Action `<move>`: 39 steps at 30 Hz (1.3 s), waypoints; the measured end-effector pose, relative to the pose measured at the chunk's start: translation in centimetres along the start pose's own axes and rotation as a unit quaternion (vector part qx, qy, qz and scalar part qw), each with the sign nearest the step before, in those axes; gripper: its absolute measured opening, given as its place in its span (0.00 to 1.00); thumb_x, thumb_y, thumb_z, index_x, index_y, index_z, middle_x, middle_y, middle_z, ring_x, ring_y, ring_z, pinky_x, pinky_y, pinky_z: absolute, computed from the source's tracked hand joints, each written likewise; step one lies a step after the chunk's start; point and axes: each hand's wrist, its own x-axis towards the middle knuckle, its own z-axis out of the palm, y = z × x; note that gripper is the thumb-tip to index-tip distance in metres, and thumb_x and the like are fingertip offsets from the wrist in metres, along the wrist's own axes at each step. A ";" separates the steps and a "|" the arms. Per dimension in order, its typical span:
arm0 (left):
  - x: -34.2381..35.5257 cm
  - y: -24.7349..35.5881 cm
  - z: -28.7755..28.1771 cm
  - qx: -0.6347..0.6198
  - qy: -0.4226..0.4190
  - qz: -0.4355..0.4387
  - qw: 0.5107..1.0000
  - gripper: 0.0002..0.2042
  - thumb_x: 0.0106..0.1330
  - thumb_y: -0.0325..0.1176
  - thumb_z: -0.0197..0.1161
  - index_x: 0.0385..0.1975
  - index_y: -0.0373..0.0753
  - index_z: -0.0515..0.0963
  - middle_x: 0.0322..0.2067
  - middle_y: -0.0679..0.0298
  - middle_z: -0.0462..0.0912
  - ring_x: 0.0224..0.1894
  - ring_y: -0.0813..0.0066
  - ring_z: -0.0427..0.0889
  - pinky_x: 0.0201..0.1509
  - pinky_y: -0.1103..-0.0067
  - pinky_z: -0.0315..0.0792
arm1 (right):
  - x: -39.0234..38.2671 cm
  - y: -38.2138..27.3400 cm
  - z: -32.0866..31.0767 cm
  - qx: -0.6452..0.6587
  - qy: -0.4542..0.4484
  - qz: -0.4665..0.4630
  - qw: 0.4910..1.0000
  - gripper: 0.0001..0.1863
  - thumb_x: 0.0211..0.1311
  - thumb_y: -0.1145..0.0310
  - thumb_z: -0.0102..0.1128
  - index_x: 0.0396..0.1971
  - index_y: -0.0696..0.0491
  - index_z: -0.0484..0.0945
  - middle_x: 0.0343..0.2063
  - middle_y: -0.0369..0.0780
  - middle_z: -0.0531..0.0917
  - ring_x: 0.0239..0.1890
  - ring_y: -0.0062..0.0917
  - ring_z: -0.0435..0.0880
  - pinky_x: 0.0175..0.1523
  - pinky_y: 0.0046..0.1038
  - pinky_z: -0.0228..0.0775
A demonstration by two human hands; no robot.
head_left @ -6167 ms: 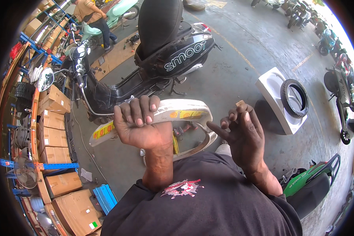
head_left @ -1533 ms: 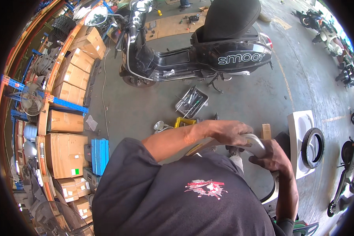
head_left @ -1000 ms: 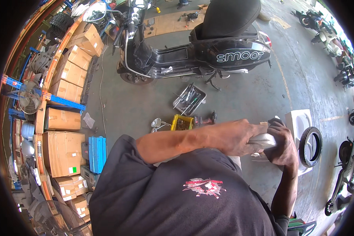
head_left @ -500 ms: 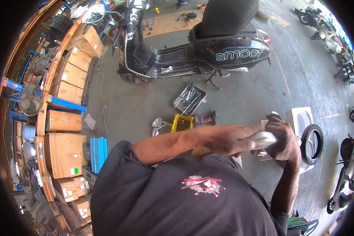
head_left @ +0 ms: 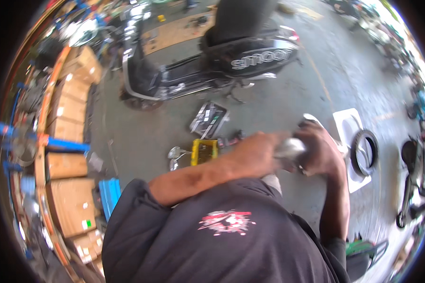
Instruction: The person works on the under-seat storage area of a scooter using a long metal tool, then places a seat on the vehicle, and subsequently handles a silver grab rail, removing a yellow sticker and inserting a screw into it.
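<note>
Close in front of my chest, a shiny silvery, rounded part (head_left: 289, 147) is held between both hands; blur hides its exact kind. My left hand (head_left: 260, 152) is closed on its left side. From the other side my right hand (head_left: 319, 150) grips it, with a pale, glossy bit (head_left: 310, 117) showing above the knuckles. On the floor beyond my left forearm are a yellow crate (head_left: 194, 152) of small parts, a tray of hand tools (head_left: 209, 119), and round silvery mirrors (head_left: 174, 153) beside the crate.
A black scooter (head_left: 250, 56) stands ahead. At right, a tyre (head_left: 365, 152) leans over white foam packing (head_left: 347, 118). Cardboard boxes (head_left: 71, 203) and a blue case (head_left: 109, 195) line the left shelving. Parked scooters stand along the far right.
The view has shifted and blurred, so the scooter, crate and tyre sit further left in it. Both hands still hold the silvery part together.
</note>
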 end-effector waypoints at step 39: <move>1.0 -0.9 -0.9 -0.556 0.111 -0.185 0.803 0.30 0.71 0.59 0.36 0.50 0.37 0.72 0.34 0.63 0.79 0.31 0.77 0.80 0.30 0.80 0.75 | 0.5 -5.7 3.3 0.016 0.276 0.044 0.960 0.14 0.47 0.77 0.65 0.37 0.51 0.80 0.35 0.42 0.79 0.35 0.37 0.80 0.39 0.34 0.74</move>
